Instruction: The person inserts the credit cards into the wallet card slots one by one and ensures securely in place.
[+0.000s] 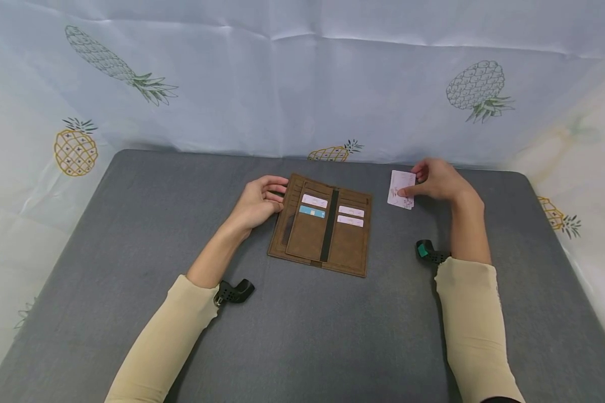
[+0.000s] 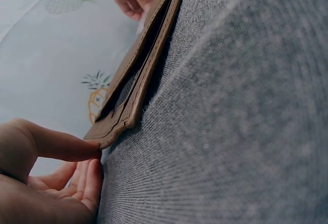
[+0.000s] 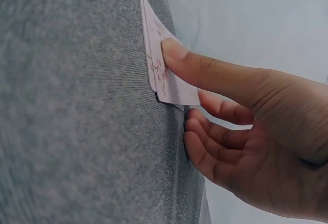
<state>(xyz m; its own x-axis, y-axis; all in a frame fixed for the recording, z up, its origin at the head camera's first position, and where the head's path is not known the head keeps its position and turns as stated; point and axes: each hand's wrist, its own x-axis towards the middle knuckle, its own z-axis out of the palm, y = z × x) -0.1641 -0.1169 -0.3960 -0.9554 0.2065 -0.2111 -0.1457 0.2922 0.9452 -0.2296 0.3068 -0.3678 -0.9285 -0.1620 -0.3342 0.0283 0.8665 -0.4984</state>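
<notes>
A brown bifold wallet (image 1: 305,238) lies spread out on the table, with pale pink cards and one blue card (image 1: 311,211) showing in its slots. At its left edge is my left hand (image 1: 257,202), thumb and fingertips pinching the wallet's edge in the left wrist view. To the right of the wallet lies a small stack of pale pink cards (image 1: 400,182) with a floral print. My right hand (image 1: 436,179) holds the top card (image 3: 177,88) between thumb and index finger, its near edge bent up from the stack. The other fingers curl at the table's edge.
The grey table (image 1: 333,341) ends just behind the cards. A pale curtain (image 1: 292,89) with pineapple prints hangs behind it. Black wrist-worn devices (image 1: 237,291) sit beside both forearms, close above the table.
</notes>
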